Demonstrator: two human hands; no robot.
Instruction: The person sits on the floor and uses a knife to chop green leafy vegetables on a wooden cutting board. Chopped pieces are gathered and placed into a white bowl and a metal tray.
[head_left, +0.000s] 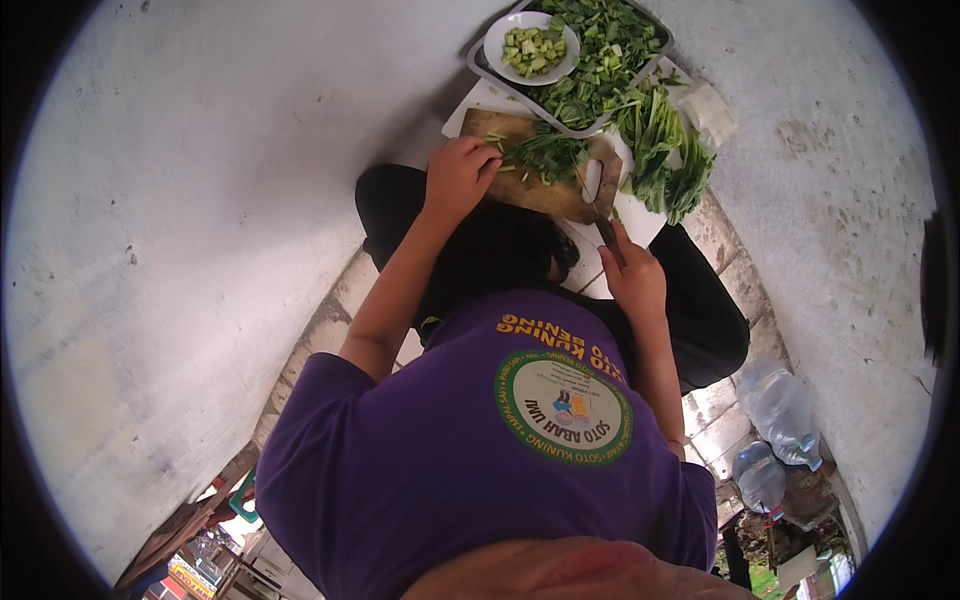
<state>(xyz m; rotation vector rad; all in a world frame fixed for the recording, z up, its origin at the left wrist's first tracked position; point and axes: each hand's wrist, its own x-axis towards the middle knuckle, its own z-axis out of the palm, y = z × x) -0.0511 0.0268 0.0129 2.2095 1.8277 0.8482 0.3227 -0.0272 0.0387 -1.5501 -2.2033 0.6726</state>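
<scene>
A wooden cutting board with a handle slot lies before me, bearing a heap of chopped leafy greens and scattered short stem pieces. My left hand is over the board's left end, fingers bent beside the stem pieces. Whether something is pinched in its fingertips cannot be made out. At the board's right end, my right hand grips a knife by its dark handle. The thin blade points away from me across the board, past the slot, its tip by the greens.
Beyond the board, a metal tray holds cut greens and a white bowl of chopped green pieces. Uncut leafy greens lie to its right on a white surface. Pale walls flank me. Large plastic bottles lie at right.
</scene>
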